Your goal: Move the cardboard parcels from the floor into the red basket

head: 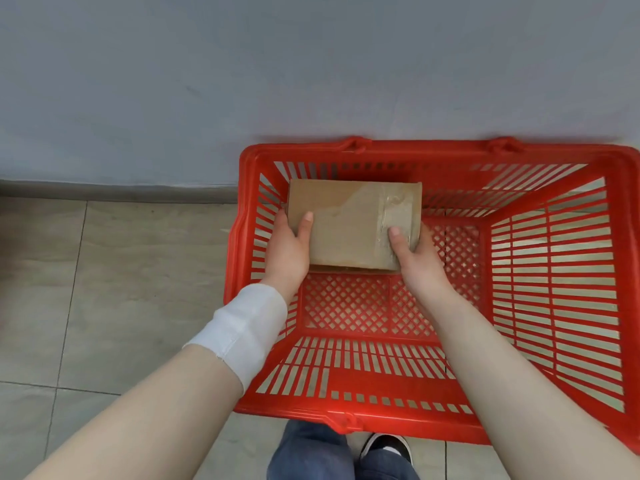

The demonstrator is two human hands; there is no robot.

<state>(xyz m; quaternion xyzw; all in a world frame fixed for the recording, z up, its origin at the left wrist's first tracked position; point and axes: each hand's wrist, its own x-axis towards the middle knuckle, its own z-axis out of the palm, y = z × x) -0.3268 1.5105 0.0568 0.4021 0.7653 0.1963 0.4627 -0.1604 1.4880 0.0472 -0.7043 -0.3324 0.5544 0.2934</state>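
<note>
A brown cardboard parcel (349, 220) with clear tape across it is inside the red basket (349, 420), at its far left corner. Whether the parcel touches the basket's mesh bottom I cannot tell. My left hand (287, 251) grips the parcel's left end, thumb on top. At the right end, my right hand (414, 258) grips it the same way. A white band wraps my left wrist. The basket stands on the tiled floor against a grey wall.
The grey wall (242, 81) rises right behind the basket, with a dark skirting strip (114, 192) at its foot. Beige floor tiles (114, 271) lie to the left. My jeans leg (308, 455) and a black-and-white shoe (388, 446) are just in front of the basket.
</note>
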